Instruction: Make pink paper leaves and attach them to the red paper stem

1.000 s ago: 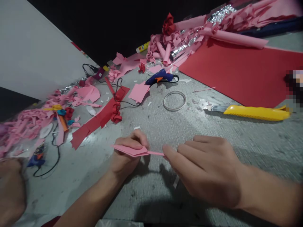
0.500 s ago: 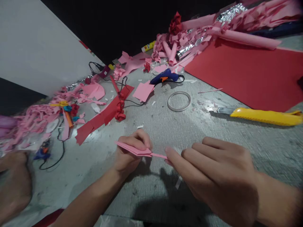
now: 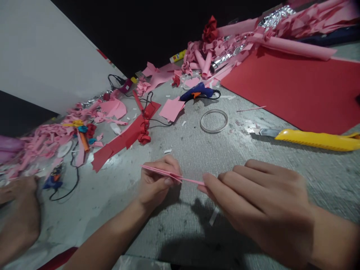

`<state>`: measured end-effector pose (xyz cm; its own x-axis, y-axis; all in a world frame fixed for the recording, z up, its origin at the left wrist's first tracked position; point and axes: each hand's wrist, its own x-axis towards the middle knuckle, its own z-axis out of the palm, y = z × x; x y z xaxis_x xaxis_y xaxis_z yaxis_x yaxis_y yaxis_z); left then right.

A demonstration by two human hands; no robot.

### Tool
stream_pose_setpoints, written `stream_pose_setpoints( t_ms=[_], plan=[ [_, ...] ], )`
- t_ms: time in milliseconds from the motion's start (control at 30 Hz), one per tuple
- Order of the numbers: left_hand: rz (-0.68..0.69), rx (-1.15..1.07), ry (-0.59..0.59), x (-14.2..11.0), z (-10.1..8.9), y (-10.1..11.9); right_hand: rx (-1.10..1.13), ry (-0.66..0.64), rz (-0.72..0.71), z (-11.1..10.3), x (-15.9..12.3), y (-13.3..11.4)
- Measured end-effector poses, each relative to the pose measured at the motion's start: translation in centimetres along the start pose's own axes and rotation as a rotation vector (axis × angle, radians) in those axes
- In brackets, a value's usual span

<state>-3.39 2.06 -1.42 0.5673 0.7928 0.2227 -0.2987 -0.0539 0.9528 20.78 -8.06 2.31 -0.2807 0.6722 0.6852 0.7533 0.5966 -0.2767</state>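
Centrally, above a grey textured work surface, a thin folded piece of pink paper is tilted nearly edge-on, a narrow pink paper strip running out from its right end. The left hand is clamped on the folded piece, thumb below its edge; the right hand pinches the strip's far end, and the two hands are apart. Beyond them lie a flat, pale grey ring and, to its right, a yellow-handled utility knife with its blade out. Farther back, a blue glue gun with an orange trigger touches some square pink paper pieces, near a large red sheet.
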Motion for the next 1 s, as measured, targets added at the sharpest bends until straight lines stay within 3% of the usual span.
stream_pose_setpoints(
  t_ms=[233,367,533,667,833,1000],
  plan=[
    [-0.067,0.052,0.108,-0.2,0.4,0.0,-0.042,-0.005,-0.039,0.5,0.1,0.9],
    [-0.142,0.122,0.165,-0.3,0.5,0.2,-0.057,-0.085,-0.002,0.9,0.1,1.2],
    [-0.185,0.277,0.241,0.0,0.3,0.3,0.111,-0.19,0.202,0.9,0.2,1.6],
    [-0.214,0.318,0.158,0.4,0.9,0.9,0.258,-0.193,0.4,0.4,0.9,1.9],
    [-0.236,0.315,0.078,0.3,2.1,1.2,0.602,-0.409,0.667,0.8,1.8,1.8],
    [-0.283,0.403,0.043,-0.2,2.4,0.4,0.746,-0.487,0.776,2.2,1.4,1.1]
  ],
)
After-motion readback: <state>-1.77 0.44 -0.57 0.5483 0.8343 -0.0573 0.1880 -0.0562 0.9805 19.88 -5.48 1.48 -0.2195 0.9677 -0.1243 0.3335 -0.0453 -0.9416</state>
